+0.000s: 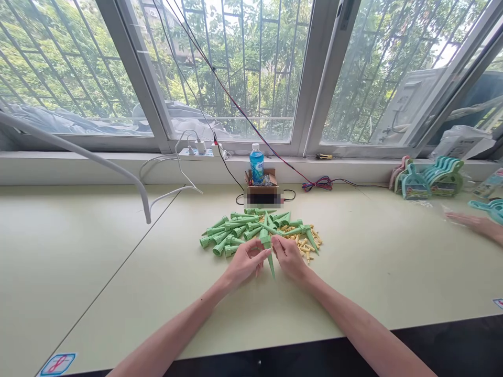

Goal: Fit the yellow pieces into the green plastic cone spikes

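From my head feed, left to right: blue-edged white sticker with a red mark (58,364) on the pale green worktop (361,256), near corner. White curved tube (106,159) reaches in above the worktop. White power strip (187,153) on the window ledge, plugs in.

Then the heap of hollow green plastic cones (220,248), lying at mixed angles. My left hand (247,261) is at its near edge, fingers closed round the collar of one green plastic spike (266,240), held tilted, point toward me. Behind the heap: clear bottle of blue liquid, white cap (257,166), by a small brown cardboard box (271,174).

My right hand (290,257) sits just right of that collar, fingers curled in; can't tell if they grip anything. Small yellow plastic pegs (306,245) lie scattered beyond it, partly under the cones.

Further right: red-and-black cable coil (319,183), looped pink, blue and green plastic pieces (446,178), then a co-worker's hand (477,224) at the edge.
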Tool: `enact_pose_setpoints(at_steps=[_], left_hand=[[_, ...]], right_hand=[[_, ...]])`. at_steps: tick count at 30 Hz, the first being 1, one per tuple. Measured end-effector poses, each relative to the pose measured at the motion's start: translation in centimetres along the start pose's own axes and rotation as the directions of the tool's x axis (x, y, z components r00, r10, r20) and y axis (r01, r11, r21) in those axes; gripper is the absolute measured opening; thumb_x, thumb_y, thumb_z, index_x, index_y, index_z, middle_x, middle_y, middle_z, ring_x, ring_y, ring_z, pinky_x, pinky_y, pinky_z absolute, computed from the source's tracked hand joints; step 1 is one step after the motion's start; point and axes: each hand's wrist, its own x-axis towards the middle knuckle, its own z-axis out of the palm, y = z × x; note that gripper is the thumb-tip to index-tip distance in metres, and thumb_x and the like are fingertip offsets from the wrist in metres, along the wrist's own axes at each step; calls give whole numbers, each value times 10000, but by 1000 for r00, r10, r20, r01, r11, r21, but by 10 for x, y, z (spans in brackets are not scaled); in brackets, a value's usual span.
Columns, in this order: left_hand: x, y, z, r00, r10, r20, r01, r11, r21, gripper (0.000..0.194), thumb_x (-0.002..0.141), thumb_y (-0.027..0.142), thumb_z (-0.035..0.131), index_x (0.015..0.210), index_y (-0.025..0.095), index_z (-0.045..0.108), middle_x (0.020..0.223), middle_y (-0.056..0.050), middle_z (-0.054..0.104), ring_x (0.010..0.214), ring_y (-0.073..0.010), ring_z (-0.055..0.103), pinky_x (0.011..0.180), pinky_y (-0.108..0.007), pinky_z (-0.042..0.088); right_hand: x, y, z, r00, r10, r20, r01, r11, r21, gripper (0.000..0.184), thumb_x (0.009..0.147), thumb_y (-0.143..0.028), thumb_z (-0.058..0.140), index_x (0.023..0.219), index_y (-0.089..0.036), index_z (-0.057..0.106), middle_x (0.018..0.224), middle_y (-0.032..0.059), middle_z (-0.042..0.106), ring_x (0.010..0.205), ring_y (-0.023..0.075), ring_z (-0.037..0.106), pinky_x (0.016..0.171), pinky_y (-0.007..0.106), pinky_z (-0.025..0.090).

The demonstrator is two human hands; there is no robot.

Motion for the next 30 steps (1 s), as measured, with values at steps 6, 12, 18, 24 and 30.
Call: enact_pose_setpoints(at_steps=[6, 12, 18, 24, 30], left_hand=[[-3, 3, 1, 979, 192, -63, -172, 957, 232, 229, 805, 386, 704, 913, 207, 610, 762, 7, 579, 581, -114, 540, 483, -207, 466], [-3, 3, 3, 949, 309, -67, -275, 911, 306, 167, 862, 340, 631, 972, 216, 643, 1002, -36, 551, 652, -99, 551, 549, -222, 505], [-1, 3, 4, 973, 168, -156, -157, 984, 85, 272, 870, 385, 631, 1052, 213, 527, 853, 0, 589, 528, -80, 540, 451, -198, 463], [6, 3, -1, 997, -66, -31, 58, 974, -217, 451, 900, 554, 522, 699, 151, 545, 551, 15, 516, 441, -99, 507, 382, -203, 430], [5, -1, -2, 983, -119, 139, 165, 904, -395, 371, 882, 493, 603, 762, 143, 573, 589, 2, 551, 462, -95, 516, 395, -194, 445]], right_hand=[[0, 6, 6, 986, 160, 54, -167, 968, 185, 509, 987, -524, 351, 581, -216, 364, 482, -38, 380, 419, 110, 346, 419, 256, 282], [0, 7, 7, 976, 190, 106, -214, 922, 323, 510, 978, -515, 392, 566, -216, 356, 454, -61, 330, 395, 94, 325, 398, 237, 275], [1, 7, 5, 988, 143, -60, -124, 962, 244, 468, 998, -490, 370, 619, -214, 373, 512, -51, 368, 430, 96, 335, 427, 237, 283], [-1, 6, 0, 997, -27, -68, 29, 999, 27, 413, 1021, -408, 329, 658, -213, 352, 562, -42, 381, 489, 107, 346, 492, 246, 289], [-5, 7, 3, 994, -102, 38, 102, 995, -5, 375, 1017, -360, 345, 674, -210, 347, 589, -45, 364, 517, 106, 329, 513, 242, 282]])
